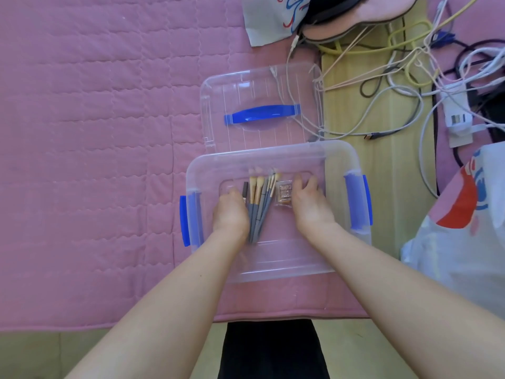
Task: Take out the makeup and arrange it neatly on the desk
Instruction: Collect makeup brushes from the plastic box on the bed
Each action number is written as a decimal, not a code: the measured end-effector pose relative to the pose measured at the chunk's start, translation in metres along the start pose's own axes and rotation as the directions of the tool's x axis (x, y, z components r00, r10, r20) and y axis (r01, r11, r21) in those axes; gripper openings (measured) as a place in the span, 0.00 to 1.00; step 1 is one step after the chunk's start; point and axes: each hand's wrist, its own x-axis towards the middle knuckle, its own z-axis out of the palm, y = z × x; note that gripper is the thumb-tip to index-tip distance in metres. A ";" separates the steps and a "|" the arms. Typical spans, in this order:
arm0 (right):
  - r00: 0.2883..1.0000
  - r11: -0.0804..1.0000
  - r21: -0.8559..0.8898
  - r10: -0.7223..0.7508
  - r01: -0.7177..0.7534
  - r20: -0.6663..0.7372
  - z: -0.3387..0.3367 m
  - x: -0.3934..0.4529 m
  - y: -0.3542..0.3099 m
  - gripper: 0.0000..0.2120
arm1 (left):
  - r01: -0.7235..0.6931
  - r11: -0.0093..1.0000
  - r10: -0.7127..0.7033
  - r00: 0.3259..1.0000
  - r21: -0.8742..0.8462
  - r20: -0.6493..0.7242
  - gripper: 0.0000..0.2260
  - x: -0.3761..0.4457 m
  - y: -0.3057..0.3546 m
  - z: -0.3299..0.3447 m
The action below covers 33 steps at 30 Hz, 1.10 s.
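At frame centre, inside the clear box [338, 160], my left grip [231, 212] curled beside the brushes [258, 206], my right grip [310, 199] touching the palette [284, 194]; whether either held anything, I couldn't tell.

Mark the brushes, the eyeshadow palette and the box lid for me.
makeup brushes [257, 206], head view, on the grey handles.
eyeshadow palette [284, 193], head view, centre of its clear case.
box lid [261, 114], head view, on its blue handle.

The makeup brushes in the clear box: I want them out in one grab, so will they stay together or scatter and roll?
The makeup brushes lie as a loose, unbound bunch, so they would probably fan apart unless gripped around the handles. Their slim, seemingly round grey handles look apt to roll on the pink mat. They seem light and stiff, with soft tips; the left hand is beside them.
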 end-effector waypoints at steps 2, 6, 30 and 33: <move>0.996 0.999 -0.043 -0.020 0.016 -0.085 0.005 0.001 -0.005 0.24 | 0.036 0.999 -0.036 0.999 0.041 0.002 0.05 0.001 -0.002 0.002; 0.992 0.984 -0.175 0.022 -0.044 -0.127 0.008 0.002 -0.007 0.21 | 0.018 0.996 -0.017 1.000 0.092 -0.014 0.09 0.001 -0.003 0.006; 0.994 0.451 0.886 0.040 -0.109 0.102 -0.011 -0.015 0.029 0.20 | 0.121 0.948 -0.117 0.993 -0.294 0.034 0.11 -0.019 -0.001 -0.009; 0.956 -0.004 0.956 -0.014 -0.292 0.292 -0.022 -0.022 0.022 0.19 | 0.127 0.909 -0.111 0.992 -0.396 0.065 0.08 -0.020 -0.002 -0.006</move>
